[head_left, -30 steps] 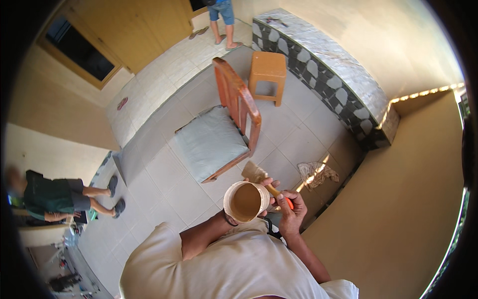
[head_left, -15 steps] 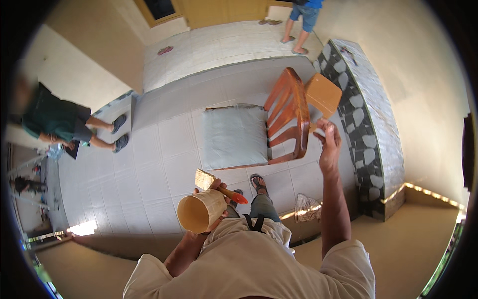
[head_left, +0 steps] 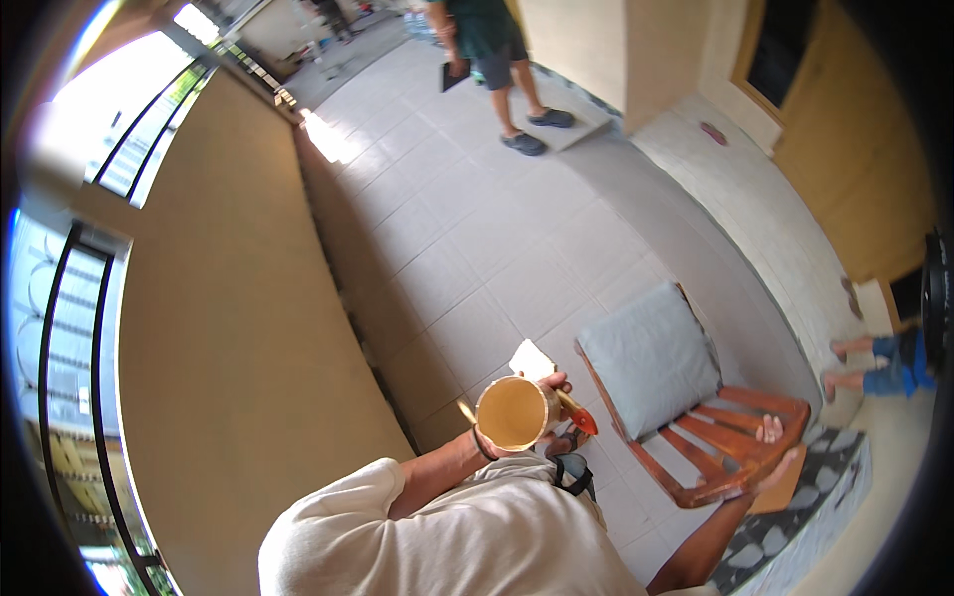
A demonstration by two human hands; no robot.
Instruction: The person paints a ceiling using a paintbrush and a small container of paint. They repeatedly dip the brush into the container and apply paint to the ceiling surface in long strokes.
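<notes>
In front of my torso my left hand (head_left: 559, 383) is closed round a pale cylindrical container (head_left: 513, 415), its open mouth facing up and its inside tan. The same hand holds a paintbrush (head_left: 576, 413), whose pale bristles stick out past the container and whose handle ends in red. To the right stands a reddish-brown wooden chair (head_left: 717, 437) with a slatted back and a grey-blue cushion (head_left: 651, 360) on the seat. My right hand (head_left: 771, 431) is wrapped round the chair's backrest, its fingers showing between the slats and the rest partly hidden behind the wood.
An orange-tan panel (head_left: 779, 487) lies just behind the chair back, beside a stone-patterned ledge (head_left: 825, 487). One person (head_left: 487, 50) stands at the far end holding something dark and flat; another person (head_left: 884, 368) is at the right rim. A low tan wall (head_left: 258, 288) with railings runs along the left.
The view has turned to the left, so the chair appears lower right. My right hand has gone from beside the chair back to gripping it. My left hand keeps the container and paintbrush.
</notes>
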